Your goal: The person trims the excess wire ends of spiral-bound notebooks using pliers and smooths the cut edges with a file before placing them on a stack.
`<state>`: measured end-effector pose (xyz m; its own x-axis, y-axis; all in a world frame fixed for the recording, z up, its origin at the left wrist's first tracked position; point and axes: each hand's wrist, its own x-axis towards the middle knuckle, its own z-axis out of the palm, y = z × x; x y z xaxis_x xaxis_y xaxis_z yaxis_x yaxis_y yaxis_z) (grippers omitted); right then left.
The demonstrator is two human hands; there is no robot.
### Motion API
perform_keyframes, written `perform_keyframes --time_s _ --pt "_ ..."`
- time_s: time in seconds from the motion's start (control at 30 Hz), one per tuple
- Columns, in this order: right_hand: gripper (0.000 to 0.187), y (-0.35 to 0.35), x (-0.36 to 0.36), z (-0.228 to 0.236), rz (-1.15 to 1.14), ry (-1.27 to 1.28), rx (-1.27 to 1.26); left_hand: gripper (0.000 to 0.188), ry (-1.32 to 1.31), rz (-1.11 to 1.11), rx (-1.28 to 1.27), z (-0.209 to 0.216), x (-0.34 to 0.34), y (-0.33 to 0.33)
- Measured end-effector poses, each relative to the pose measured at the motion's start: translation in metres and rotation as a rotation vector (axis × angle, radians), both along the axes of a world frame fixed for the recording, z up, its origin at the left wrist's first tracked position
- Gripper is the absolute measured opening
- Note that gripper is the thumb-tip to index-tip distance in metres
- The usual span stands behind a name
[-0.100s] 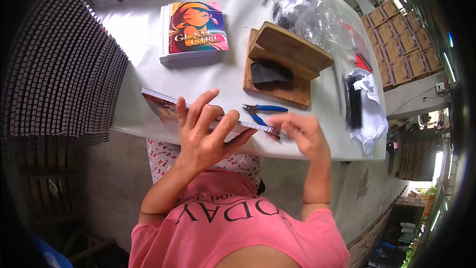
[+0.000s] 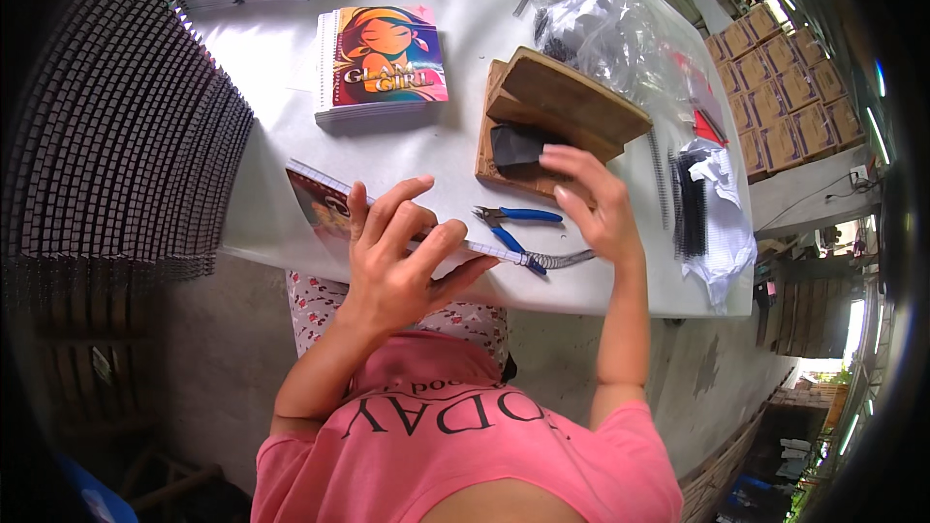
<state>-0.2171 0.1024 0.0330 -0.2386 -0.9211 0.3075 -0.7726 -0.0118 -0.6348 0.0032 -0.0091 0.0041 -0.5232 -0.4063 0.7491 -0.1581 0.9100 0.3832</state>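
Observation:
My left hand (image 2: 397,247) grips a notebook (image 2: 315,201) with a colourful cover, tilted on its edge over the near side of the table. From the notebook's right end a dark spiral coil (image 2: 562,260) sticks out and reaches under the heel of my right hand (image 2: 601,203). That hand is raised with thumb and fingers apart, nothing seen between them, near a black wrapped block (image 2: 528,145) on a wooden stand (image 2: 572,102). Blue-handled cutters (image 2: 528,214) lie with jaws apart between my hands, one handle partly behind the coil.
Beyond my left hand lies a stack of finished notebooks (image 2: 387,58). Tall rows of spiral-bound books (image 2: 116,136) stand at the left. On the right are loose black coils (image 2: 690,203) on white paper (image 2: 727,223) and a clear plastic bag (image 2: 610,34). Cartons (image 2: 785,87) are piled beyond.
My right hand has moved up and away from the notebook's end toward the black block, its fingers spreading. The coil's protruding length now shows more fully. My left hand keeps its hold.

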Motion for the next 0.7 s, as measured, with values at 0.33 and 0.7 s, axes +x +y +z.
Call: perform_keyframes --time_s 0.33,0.7 --pt "0.033 -0.007 -0.018 -0.034 -0.017 -0.534 -0.419 0.039 -0.041 0.023 0.027 -0.001 0.005 0.003" --pt "0.014 -0.014 0.019 -0.004 0.597 -0.573 -0.257 0.04 -0.085 -0.008 0.055 0.0 0.006 -0.003"
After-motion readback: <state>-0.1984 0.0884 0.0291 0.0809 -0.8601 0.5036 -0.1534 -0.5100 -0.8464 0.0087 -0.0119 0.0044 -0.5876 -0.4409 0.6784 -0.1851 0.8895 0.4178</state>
